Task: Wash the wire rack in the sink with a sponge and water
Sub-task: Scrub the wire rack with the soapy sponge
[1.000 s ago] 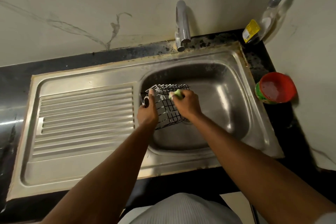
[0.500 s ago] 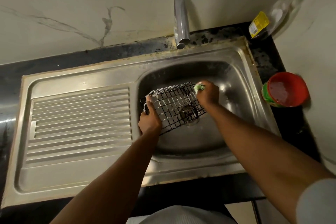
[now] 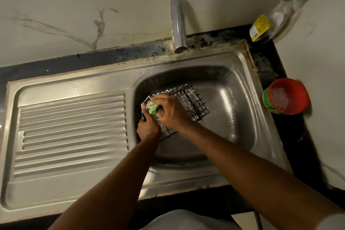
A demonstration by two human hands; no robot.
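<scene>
- The wire rack [image 3: 194,99], a dark grid of thin wires with raised sides, sat tilted inside the sink [image 3: 237,114] basin, at the centre of the frame, towards the basin's left wall.
- Whitish suds clung to its upper wires.
- The right hand [image 3: 171,112] lay over the rack's left part, fingers curled round a green sponge [image 3: 153,108] and pressing it onto the wires.
- The left hand [image 3: 148,129], just below and touching the right one, gripped the rack's lower left corner with curled fingers.
- The basin was dull stainless steel with wet streaks; a ribbed drainboard [image 3: 72,123] filled the left of the frame.
- A chrome tap [image 3: 178,24] rose at upper centre, its mouth above the basin's back rim.
- A black countertop [image 3: 291,136], stained near the sink's edge, bordered the steel.
- At the right, on the counter, stood a red tub [image 3: 288,97] with a green label.
- In the upper right corner stood a clear pump bottle [image 3: 278,13] with a yellow label.
- Pale veined wall [image 3: 56,5] ran behind.
</scene>
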